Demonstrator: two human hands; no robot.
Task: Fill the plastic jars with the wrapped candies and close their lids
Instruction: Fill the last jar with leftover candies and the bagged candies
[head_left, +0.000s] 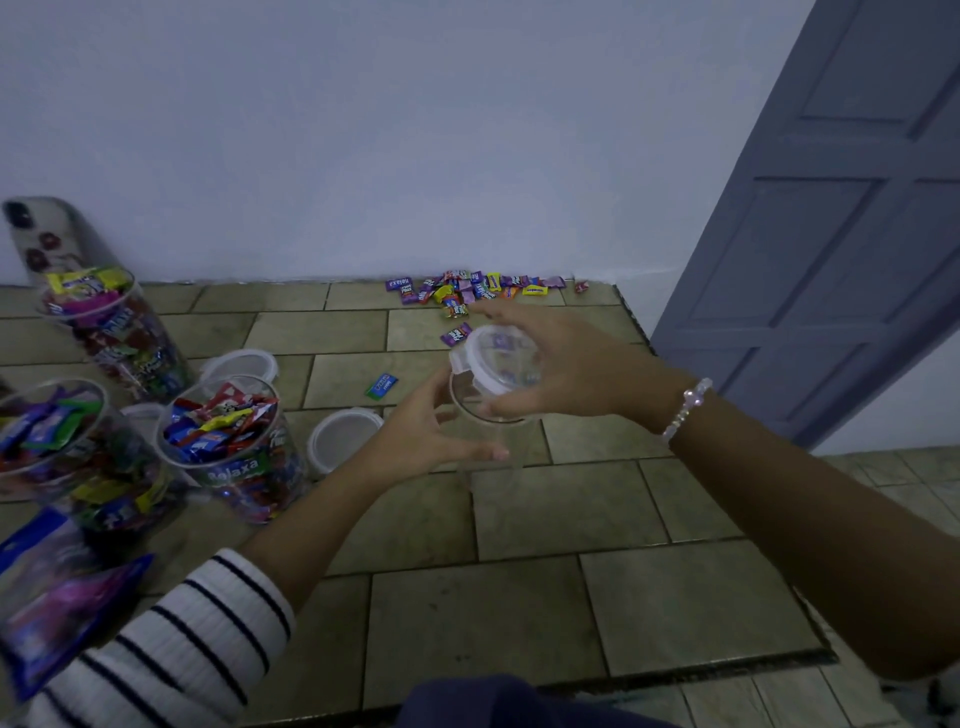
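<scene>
While the left hand (426, 431) curled its fingers and thumb round the side of the empty jar (511, 434), the right hand (561, 364) gripped the lid (496, 364) from above with spread fingers. The lid sat tilted over the jar's mouth, its near edge on the rim and its far edge raised. Jar and hands were held over the middle of the tiled floor (571, 519), with bare tiles all round them.

Against the foot of the wall (415, 156) lay the candy pile (472, 288), just beyond the right hand's fingertips. One purple candy (456, 334) lay apart from it near the lid, and a green candy (382, 386) lay alone to the left of the jar.

At the left edge stood three open jars, each full of candies: the back jar (119, 332), the middle jar (239, 452) and the near jar (78, 457). Loose lids lay among them: one (240, 364) behind the middle jar, one (343, 434) to its right near the left wrist, and a third (143, 415) between the jars, mostly hidden. Candy bags (57, 597) crowded the lower left corner beside the striped sleeve (182, 639). A phone (47, 239) leaned on the wall behind the back jar.

On the right, a dark border ran down the tiles near the door (831, 234); the right forearm, wearing a bracelet (685, 408), crossed above it.
</scene>
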